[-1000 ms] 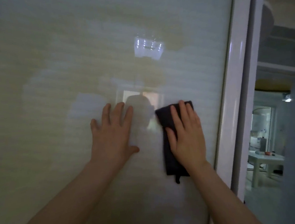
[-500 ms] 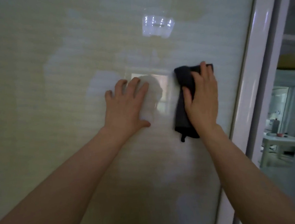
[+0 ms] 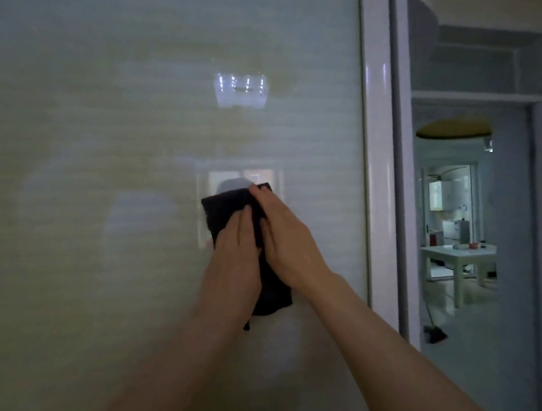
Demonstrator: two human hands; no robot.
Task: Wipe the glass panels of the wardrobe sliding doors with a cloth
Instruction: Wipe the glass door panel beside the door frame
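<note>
Cloth (image 3: 227,205) under both hands' fingers (image 3: 256,195).

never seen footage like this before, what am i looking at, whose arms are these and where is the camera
There is no machine here. The camera is worn on a person's head and looks forward and down, so the two bare arms reaching in from the bottom are that person's own.

In front of them stands a frosted glass panel of a wardrobe sliding door, with its glossy white frame at the right. The glass is a wall-like surface, so nothing lies on it; it only shows pale reflections.

Both hands are on a dark cloth held against the glass. The left hand lies over it with fairly straight fingers. The right hand covers its right side, fingertips at the top edge; whether they curl round it I cannot tell.

Past the frame, a doorway shows another room with a white table.
</note>
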